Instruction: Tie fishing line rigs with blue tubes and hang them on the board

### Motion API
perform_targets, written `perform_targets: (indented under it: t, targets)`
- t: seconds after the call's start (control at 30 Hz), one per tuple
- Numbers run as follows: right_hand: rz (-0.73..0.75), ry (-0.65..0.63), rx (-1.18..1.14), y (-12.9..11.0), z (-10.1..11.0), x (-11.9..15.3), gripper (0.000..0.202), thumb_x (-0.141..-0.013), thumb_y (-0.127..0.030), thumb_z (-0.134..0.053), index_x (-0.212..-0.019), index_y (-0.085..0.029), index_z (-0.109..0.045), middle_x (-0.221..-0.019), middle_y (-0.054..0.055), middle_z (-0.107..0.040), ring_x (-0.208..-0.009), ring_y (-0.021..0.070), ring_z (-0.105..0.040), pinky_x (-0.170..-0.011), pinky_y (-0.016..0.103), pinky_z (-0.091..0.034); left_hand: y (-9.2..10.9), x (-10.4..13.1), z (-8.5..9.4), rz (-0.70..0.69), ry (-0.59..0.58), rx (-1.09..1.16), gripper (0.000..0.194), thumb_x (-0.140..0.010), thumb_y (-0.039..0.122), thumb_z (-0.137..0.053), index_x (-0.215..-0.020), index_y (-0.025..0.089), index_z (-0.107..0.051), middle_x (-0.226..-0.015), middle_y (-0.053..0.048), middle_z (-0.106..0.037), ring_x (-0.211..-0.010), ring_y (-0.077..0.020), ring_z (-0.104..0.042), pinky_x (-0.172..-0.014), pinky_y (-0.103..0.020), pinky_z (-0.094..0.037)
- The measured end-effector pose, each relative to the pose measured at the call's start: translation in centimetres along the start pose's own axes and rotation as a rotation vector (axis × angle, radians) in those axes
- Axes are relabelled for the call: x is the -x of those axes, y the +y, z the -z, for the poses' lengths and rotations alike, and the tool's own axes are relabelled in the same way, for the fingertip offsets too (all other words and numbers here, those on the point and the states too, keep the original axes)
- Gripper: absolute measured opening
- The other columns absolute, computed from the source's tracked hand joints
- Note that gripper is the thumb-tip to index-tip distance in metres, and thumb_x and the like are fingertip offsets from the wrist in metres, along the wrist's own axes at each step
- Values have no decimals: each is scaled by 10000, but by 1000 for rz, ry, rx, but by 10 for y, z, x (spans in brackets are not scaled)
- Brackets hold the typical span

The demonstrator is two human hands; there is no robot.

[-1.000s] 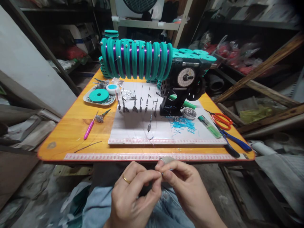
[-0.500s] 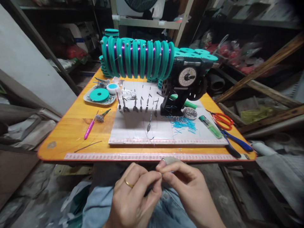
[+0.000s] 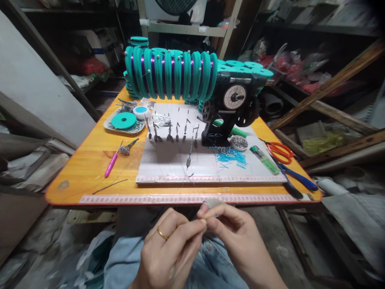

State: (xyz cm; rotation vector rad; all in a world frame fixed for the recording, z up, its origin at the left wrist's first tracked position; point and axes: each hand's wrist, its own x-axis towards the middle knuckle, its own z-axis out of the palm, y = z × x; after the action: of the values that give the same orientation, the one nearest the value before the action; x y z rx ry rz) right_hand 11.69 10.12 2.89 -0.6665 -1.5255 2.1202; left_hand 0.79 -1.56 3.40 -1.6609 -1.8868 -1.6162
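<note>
We've dark rigs (image 3: 188, 162) below our teal spools (image 3: 186, 76), prob. done, but the tiny blue bit (image 3: 216, 216) our R hand (image 3: 236, 230) pinches seems unfinished; our L hand (image 3: 173, 243) is closed, contents hidden.

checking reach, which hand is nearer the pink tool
Left: in the picture, the left hand sits below and right of the pink tool, the right hand farther right.

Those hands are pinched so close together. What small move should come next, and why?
Perhaps ease the left hand slightly back from the right hand, for a look: the two meet fingertip to fingertip, hiding nearly everything between them, and only a blue sliver shows.
</note>
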Motion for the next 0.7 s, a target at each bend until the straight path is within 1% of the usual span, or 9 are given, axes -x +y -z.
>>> perform_targets:
  t: [0.13,0.3,0.57,0.7]
  targets:
    - [-31,-19,-50,3,1,2,82,-830,-278,-762,-773,-219,-769,-896,23,-720,-819,111,-679,-730,159,-536,-1,1,0,47,14,55,265,-792,-71,-650,-987,100,-699,-714,-28,-583,-618,-106,-544,-533,-210,-495]
    - [-71,-42,-107,6,1,2,103,-821,-296,-771,-787,-199,-773,-892,34,-712,-776,114,-671,-725,190,-543,-2,2,1,82,9,72,306,-790,-68,-662,-1021,131,-688,-747,-11,-584,-638,-92,-565,-546,-190,-511]
    - [-62,-43,-104,7,0,3,98,-822,-306,-770,-794,-212,-778,-910,34,-724,-791,121,-683,-731,195,-551,-3,3,0,50,4,47,302,-787,-74,-665,-1022,113,-692,-746,-15,-573,-647,-94,-550,-559,-199,-502]
    - [-15,-9,-4,2,1,1,67,-818,-291,-772,-788,-231,-783,-902,30,-739,-825,129,-696,-742,180,-551,-4,6,0,-13,15,-53,297,-798,-66,-656,-1044,91,-711,-743,-26,-561,-631,-102,-522,-533,-219,-469]
